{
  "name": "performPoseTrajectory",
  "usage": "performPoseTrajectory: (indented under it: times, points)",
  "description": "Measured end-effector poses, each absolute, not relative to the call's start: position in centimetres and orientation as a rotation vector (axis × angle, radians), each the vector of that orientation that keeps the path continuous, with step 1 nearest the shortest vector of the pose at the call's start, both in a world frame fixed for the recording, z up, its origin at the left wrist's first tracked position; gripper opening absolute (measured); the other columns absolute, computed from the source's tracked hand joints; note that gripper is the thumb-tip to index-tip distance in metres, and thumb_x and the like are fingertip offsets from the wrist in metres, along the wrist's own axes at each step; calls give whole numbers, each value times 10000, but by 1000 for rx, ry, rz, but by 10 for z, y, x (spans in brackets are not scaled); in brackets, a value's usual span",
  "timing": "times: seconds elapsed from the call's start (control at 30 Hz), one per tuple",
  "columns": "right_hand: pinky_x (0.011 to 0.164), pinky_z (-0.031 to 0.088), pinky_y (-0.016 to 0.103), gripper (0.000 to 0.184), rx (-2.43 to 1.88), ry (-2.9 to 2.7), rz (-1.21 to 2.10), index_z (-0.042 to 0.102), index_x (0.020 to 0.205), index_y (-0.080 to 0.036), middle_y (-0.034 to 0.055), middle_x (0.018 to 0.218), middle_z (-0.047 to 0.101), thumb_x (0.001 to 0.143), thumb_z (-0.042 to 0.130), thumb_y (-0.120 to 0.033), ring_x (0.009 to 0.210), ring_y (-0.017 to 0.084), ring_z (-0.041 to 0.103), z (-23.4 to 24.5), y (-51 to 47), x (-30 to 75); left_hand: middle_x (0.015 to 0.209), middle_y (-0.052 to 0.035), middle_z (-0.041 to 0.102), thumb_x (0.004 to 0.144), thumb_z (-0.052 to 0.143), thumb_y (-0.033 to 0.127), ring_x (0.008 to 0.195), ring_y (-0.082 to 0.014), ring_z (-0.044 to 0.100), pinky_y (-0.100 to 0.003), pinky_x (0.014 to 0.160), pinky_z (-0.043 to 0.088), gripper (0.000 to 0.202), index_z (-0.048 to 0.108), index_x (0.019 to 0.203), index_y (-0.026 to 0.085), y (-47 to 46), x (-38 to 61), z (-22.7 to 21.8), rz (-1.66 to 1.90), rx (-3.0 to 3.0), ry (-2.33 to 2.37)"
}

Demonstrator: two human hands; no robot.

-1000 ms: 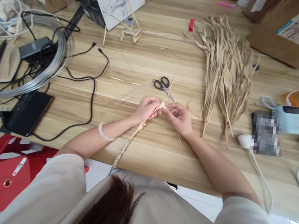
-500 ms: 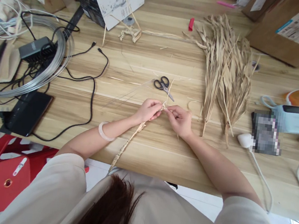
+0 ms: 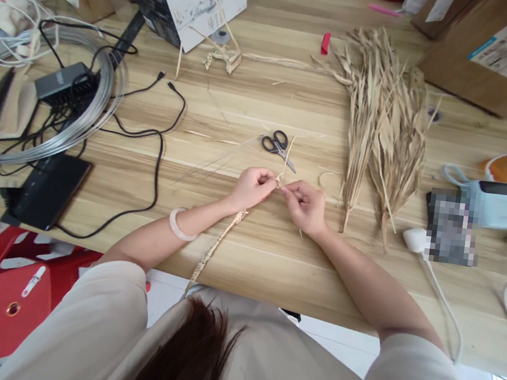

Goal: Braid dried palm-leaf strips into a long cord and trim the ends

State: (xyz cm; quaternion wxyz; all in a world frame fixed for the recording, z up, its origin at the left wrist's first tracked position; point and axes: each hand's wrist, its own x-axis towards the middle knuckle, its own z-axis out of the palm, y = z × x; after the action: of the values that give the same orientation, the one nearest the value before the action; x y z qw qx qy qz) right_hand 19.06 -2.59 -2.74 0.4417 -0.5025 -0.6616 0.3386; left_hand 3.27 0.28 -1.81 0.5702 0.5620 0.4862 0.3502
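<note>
A narrow braid of pale dried leaf strips [image 3: 215, 245] runs from under my left hand [image 3: 255, 187] down over the table's front edge to my lap. The thumb and fingers of that hand pinch the braid's working end. Close beside it, my right hand [image 3: 305, 207] is closed in a pinch on a leaf strip at the same end, the fingertips of both hands almost touching. One pale strip [image 3: 290, 151] sticks up from between the hands, across the blades of black-handled scissors [image 3: 280, 146] lying just beyond. The pinched spot itself is mostly hidden by fingers.
Two bundles of dried leaves [image 3: 362, 123] lie to the right. Coiled wire [image 3: 107, 98], black cables and a dark phone-like slab [image 3: 53, 192] occupy the left. A white box [image 3: 211, 6] and a cardboard box [image 3: 496, 56] stand at the back. A light-blue power bank [image 3: 496, 204] sits far right.
Both hands stay at the same spot with only slight finger movement at the braid's end. The whole view has shifted very slightly.
</note>
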Motion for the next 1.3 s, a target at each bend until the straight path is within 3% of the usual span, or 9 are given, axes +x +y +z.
performPoseTrajectory:
  times: [0.33,0.57,0.83,1.0,1.3]
  points:
    - [453,274,234,300,-1274,-1673,755,657,788,-162,-89,413,292,833,552,-440,400,70,257,-27,-22,192,532,34,563,826,498,197,311,-6,383,-153,324,219,166,559,694,117,8,30,-11,705,1167,1039]
    - [469,304,238,262,-1266,-1675,732,696,826,-147,-64,444,368,841,556,-367,425,77,302,-27,-20,194,626,-8,603,891,478,206,371,-22,439,-151,340,282,178,592,833,82,7,33,-11,663,1061,963]
    - [448,256,232,299,-1281,-1665,788,626,735,-166,-88,415,321,833,562,-442,399,65,260,-26,-21,191,518,49,494,852,595,366,328,1,336,-143,319,177,271,573,763,111,9,32,-11,655,971,918]
    - [446,233,236,354,-1271,-1680,830,556,666,-179,-87,410,328,824,565,-496,397,59,252,-26,-21,191,554,28,531,784,681,317,338,13,340,-147,314,165,292,535,645,105,13,31,-11,635,915,921]
    - [433,207,233,358,-1234,-1647,878,545,655,-176,-81,417,322,824,562,-491,407,62,240,-24,-20,191,558,15,545,794,665,265,343,17,342,-140,316,168,266,551,630,89,13,31,-11,686,880,919]
